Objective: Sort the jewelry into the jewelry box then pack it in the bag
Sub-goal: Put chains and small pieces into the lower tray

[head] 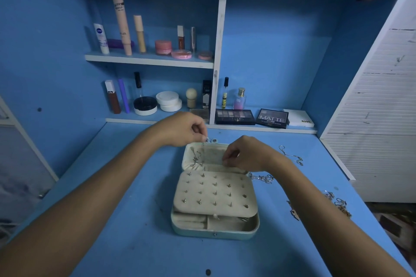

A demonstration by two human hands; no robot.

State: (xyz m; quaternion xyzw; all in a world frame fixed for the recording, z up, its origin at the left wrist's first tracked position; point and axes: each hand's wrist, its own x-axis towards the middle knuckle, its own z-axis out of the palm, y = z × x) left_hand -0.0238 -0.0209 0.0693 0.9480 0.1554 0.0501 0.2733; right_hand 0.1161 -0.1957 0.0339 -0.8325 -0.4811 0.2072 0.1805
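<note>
- I am hanging a thin necklace (pixel 196 159) inside the raised lid (pixel 213 156) of the jewelry box (pixel 215 198). My left hand (pixel 184 129) pinches its upper end at the lid's top edge, fingers pressed together on the chain.
- My right hand (pixel 244 154) is curled in front of the lid's right half, fingertips pinched close. Whether they hold the chain's other end or the lid's lining I cannot tell.
- To do this well, I judge I should keep the chain taut between both hands, so it hangs straight and does not knot, and seat it fully before letting go.
- I should also steady the lid, since a push could tip it back.
- The box sits open in the middle of the blue tabletop (pixel 126 220), between my forearms. Its studded earring panel (pixel 215 193) lies flat just under my hands, and the lower compartments (pixel 229 222) face me.
- More jewelry waits outside the box: a silver chain (pixel 262 177) just beside its right edge, another chain (pixel 291 155) beyond my right wrist, and a loose pile (pixel 335 203) well off to the right.
- I see no bag that I can be sure of, so packing looks some way off.
</note>
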